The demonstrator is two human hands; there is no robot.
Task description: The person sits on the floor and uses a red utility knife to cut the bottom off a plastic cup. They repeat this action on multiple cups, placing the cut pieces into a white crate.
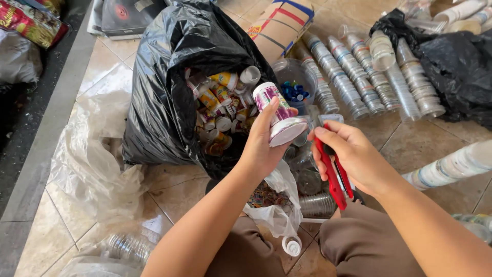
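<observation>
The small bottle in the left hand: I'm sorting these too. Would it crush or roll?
The small bottle, held in the left hand, looks like thin plastic and probably empty, so likely light and easily dented. Its round body would probably roll if laid down.

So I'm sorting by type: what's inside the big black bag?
The black bag holds small plastic bottles with yellow and pink labels, piled at its opening. Whatever lies deeper is covered by them and the bag's folds.
</observation>
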